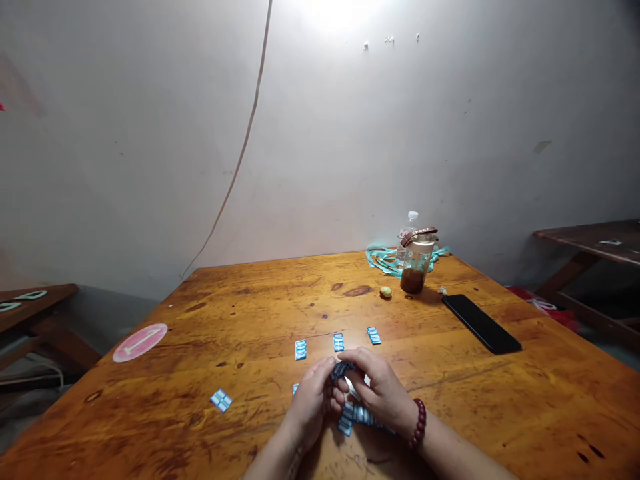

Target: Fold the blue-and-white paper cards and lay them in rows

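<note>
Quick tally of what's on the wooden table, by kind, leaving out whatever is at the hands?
Loose blue-and-white packets: 4
Black smartphone: 1
Lidded tumbler of brown liquid: 1
Clear plastic bottle: 1
Teal lanyard: 1
Small yellowish lump: 1
Small white bit: 1
Pink round number-1 sticker: 1
Total: 11

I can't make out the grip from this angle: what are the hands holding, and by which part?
The left hand and right hand hold a blue-and-white packet strip between their fingers, near its upper end; the fingers hide the exact grip.
</note>
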`<state>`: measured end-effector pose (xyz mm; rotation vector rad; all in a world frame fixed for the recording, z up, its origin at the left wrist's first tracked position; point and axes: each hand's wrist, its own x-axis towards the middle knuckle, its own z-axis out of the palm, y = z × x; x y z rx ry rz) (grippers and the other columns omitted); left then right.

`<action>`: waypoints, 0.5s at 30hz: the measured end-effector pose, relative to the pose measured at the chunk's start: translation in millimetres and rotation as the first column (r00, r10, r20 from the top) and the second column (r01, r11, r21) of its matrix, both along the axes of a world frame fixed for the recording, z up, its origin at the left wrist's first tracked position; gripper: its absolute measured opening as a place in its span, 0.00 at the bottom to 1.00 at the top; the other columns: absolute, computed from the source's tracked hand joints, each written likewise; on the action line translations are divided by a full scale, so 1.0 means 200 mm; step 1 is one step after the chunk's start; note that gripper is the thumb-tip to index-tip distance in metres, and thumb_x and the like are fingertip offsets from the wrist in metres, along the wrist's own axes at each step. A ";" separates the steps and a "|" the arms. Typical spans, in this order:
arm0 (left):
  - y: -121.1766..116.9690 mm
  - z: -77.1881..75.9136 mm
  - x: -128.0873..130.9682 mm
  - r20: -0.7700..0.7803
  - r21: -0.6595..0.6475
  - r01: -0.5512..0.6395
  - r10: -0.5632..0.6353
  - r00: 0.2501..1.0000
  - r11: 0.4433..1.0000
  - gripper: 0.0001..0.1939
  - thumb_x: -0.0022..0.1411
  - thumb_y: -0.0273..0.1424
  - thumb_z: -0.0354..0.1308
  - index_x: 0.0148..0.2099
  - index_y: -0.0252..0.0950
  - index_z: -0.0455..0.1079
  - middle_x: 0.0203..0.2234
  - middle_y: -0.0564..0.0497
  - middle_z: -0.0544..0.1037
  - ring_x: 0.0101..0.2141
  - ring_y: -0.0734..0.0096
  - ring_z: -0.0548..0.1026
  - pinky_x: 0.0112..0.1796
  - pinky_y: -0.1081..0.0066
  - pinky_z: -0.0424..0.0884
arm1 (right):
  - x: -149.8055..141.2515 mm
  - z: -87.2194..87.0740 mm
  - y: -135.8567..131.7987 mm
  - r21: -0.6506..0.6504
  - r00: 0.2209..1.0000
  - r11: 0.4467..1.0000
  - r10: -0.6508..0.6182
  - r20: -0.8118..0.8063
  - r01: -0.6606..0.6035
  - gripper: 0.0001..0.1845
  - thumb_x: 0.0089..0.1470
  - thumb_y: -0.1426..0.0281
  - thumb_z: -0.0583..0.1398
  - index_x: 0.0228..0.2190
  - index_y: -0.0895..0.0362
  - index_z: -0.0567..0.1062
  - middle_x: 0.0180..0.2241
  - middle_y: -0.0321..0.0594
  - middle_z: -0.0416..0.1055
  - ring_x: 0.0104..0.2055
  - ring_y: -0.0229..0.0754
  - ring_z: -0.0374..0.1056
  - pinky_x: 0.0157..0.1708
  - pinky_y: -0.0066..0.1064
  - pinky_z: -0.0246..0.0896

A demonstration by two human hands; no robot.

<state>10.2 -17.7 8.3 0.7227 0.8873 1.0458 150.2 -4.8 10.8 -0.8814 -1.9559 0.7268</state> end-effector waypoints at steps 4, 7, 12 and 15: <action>0.00 -0.01 0.00 -0.018 0.032 0.016 -0.015 1.000 0.999 0.15 0.56 0.41 0.49 0.33 0.31 0.63 0.17 0.54 0.69 0.14 0.82 0.65 0.16 0.83 0.57 | -0.01 0.03 -0.01 -0.097 0.999 0.995 -0.001 -0.039 -0.002 0.09 0.51 0.75 0.50 0.31 0.56 0.69 0.28 0.37 0.67 0.31 0.36 0.62 0.33 0.27 0.57; 0.01 -0.01 -0.01 -0.020 0.013 -0.006 0.006 1.000 1.000 0.17 0.56 0.42 0.48 0.33 0.31 0.63 0.19 0.52 0.70 0.15 0.81 0.66 0.16 0.82 0.58 | -0.01 0.03 0.00 -0.203 0.993 0.979 -0.014 -0.116 -0.009 0.08 0.51 0.74 0.50 0.29 0.57 0.69 0.26 0.35 0.66 0.29 0.34 0.62 0.31 0.26 0.57; 0.01 0.02 -0.02 0.022 0.030 -0.014 0.013 1.000 0.999 0.15 0.55 0.40 0.51 0.31 0.30 0.64 0.21 0.51 0.71 0.16 0.83 0.65 0.18 0.82 0.59 | -0.01 -0.02 0.02 -0.426 0.957 0.900 -0.038 -0.286 -0.092 0.06 0.50 0.69 0.52 0.31 0.56 0.67 0.24 0.33 0.65 0.24 0.32 0.61 0.25 0.24 0.57; 0.01 0.02 -0.02 0.040 0.028 -0.008 0.007 0.999 1.000 0.14 0.54 0.38 0.53 0.30 0.30 0.64 0.20 0.52 0.70 0.16 0.84 0.64 0.18 0.82 0.60 | -0.01 -0.04 0.03 -0.468 0.941 0.875 -0.046 -0.335 -0.124 0.08 0.49 0.65 0.54 0.31 0.56 0.68 0.24 0.33 0.66 0.23 0.32 0.61 0.22 0.23 0.57</action>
